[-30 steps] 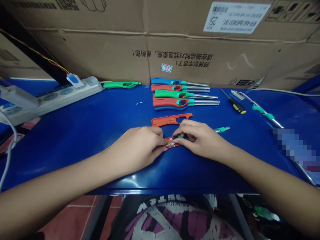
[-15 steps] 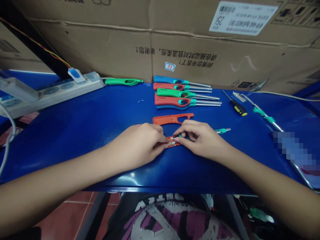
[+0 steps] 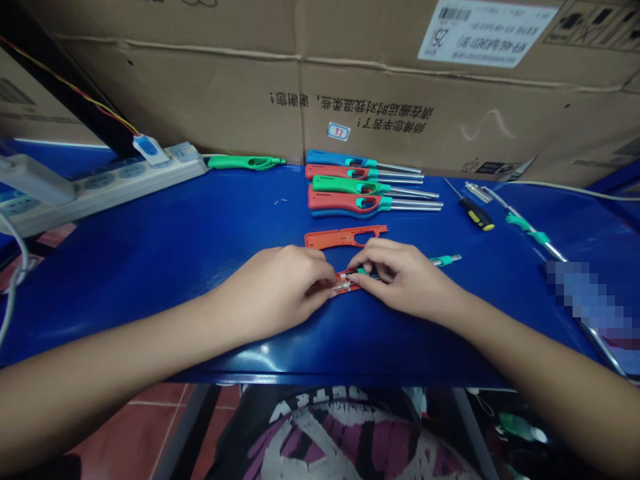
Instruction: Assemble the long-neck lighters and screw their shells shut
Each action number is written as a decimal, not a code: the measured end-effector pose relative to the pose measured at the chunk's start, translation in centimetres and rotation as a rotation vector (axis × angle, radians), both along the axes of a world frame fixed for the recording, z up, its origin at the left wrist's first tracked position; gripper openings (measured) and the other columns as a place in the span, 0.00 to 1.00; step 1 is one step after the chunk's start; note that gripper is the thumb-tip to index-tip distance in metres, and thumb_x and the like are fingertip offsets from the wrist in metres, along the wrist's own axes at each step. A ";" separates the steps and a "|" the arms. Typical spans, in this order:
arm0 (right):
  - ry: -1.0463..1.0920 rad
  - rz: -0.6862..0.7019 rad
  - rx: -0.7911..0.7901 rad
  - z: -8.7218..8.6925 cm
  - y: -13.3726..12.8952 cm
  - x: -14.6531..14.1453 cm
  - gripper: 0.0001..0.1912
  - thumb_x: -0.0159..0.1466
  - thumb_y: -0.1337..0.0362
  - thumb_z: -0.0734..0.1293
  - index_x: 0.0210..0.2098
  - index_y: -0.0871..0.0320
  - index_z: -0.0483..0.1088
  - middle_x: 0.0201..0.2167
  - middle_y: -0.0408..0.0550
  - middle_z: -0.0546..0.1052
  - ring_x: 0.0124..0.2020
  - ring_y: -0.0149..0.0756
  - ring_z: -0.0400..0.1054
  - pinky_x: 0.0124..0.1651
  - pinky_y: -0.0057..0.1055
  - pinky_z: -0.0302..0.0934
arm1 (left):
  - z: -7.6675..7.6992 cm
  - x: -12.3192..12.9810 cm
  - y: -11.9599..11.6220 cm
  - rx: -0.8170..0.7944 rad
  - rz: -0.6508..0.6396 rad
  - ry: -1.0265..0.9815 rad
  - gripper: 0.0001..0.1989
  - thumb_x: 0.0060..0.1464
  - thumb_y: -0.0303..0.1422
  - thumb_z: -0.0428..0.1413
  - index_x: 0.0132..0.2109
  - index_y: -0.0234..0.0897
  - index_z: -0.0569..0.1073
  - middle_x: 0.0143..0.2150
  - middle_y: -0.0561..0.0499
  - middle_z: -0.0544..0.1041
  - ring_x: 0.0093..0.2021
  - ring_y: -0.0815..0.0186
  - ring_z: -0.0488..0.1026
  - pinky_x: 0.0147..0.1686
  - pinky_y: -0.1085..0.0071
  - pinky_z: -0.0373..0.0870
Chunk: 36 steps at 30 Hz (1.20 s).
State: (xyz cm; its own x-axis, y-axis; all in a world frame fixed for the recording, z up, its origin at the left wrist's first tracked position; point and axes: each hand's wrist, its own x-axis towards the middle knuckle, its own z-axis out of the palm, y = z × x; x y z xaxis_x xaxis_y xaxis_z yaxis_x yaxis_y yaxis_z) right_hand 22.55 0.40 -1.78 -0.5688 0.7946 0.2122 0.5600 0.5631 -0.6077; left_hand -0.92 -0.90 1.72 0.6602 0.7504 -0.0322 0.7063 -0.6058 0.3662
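An orange lighter half-shell [image 3: 344,288] lies low over the blue table, its open side up with small metal and white parts inside. My left hand [image 3: 290,280] is closed on its left end, which the fingers hide. With thumb and fingertips my right hand [image 3: 400,275] pinches the shell's right part, where a bit of teal shows. Past my right hand sticks out a teal piece with a metal tip [image 3: 445,261]; whether it joins the shell is hidden. Just beyond my hands lies the other orange half-shell [image 3: 345,237], hollow side up.
Several assembled lighters [image 3: 350,200] lie stacked behind, a green lighter body [image 3: 245,163] to their left. A screwdriver [image 3: 476,213], metal tubes [image 3: 479,193] and a rod with teal parts [image 3: 530,230] lie right. A power strip [image 3: 115,180] stands left; a cardboard box [image 3: 200,87] walls the back.
The fingers of my left hand have shifted slightly at the shell, the index finger lifting a little. My right hand keeps its pinch almost unmoved.
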 end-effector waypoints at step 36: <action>-0.027 0.021 0.029 0.0 -0.1 0.1 0.04 0.65 0.67 0.71 0.40 0.60 0.78 0.31 0.41 0.69 0.25 0.25 0.57 0.30 0.27 0.55 | 0.3 -0.5 1.3 -0.241 0.066 -0.114 0.06 0.56 0.34 0.66 0.40 0.38 0.85 0.31 0.53 0.82 0.29 0.69 0.77 0.28 0.75 0.66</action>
